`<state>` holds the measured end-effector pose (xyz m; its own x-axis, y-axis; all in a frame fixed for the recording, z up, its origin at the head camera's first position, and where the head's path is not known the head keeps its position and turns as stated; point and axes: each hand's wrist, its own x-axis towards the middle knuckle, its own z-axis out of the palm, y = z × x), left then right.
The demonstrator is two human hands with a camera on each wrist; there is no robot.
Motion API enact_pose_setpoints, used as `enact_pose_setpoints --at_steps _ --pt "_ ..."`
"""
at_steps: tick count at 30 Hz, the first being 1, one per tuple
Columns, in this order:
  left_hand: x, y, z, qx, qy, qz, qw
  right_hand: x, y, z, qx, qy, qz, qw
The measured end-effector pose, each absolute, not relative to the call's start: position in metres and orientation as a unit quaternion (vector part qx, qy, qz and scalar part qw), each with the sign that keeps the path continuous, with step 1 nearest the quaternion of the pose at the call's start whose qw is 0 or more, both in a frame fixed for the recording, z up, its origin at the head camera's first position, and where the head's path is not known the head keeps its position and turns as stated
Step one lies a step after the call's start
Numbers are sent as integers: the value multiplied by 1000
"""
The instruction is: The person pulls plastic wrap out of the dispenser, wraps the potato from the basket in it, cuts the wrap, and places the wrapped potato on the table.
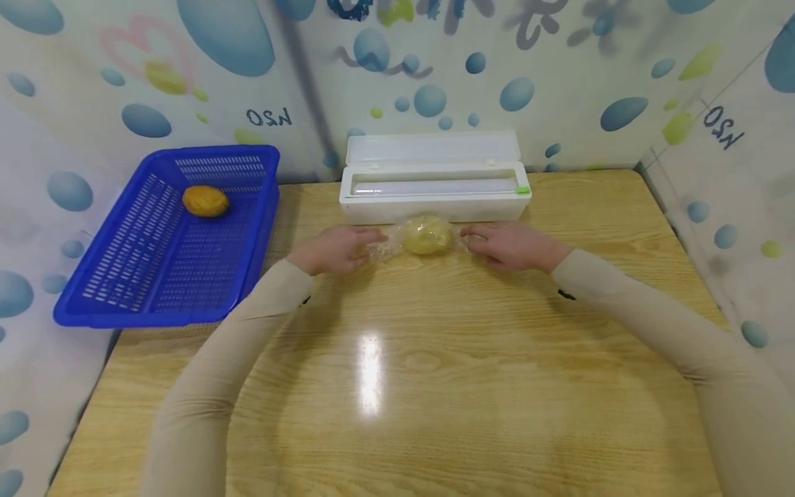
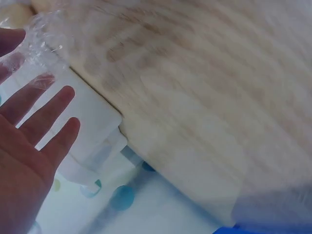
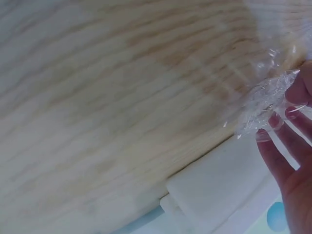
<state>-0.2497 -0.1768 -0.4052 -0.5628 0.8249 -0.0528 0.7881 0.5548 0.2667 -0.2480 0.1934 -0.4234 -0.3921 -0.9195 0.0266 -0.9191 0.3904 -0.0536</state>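
A pale yellow, mango-like fruit [image 1: 426, 235] lies on the table in clear plastic wrap [image 1: 386, 247], with loose film gathered at both sides. My left hand [image 1: 338, 250] is at the left end and pinches the film between thumb and index finger; its other fingers are spread in the left wrist view. On the opposite side my right hand [image 1: 512, 246] pinches the other bunched end of film [image 3: 265, 100] with thumb and fingertips. Just behind the fruit stands a white wrap dispenser [image 1: 435, 209], lid raised, a roll of film [image 1: 435, 187] inside.
A blue plastic basket [image 1: 248, 290] stands at the left of the wooden table [image 1: 435, 386]. Inside it lies another yellow fruit [image 1: 205, 201]. A green slider [image 1: 523, 190] sits at the dispenser's right end. Patterned walls [image 1: 428, 69] border the table at the back and sides.
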Motion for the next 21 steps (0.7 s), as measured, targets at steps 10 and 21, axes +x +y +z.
enact_pose_setpoints --at_steps 10,21 --pt "-258 -162 -405 502 864 45 0 -250 193 -424 -546 838 4 8" --pt "-268 -161 -389 511 854 44 -91 -254 195 -431 -547 836 -25 30"
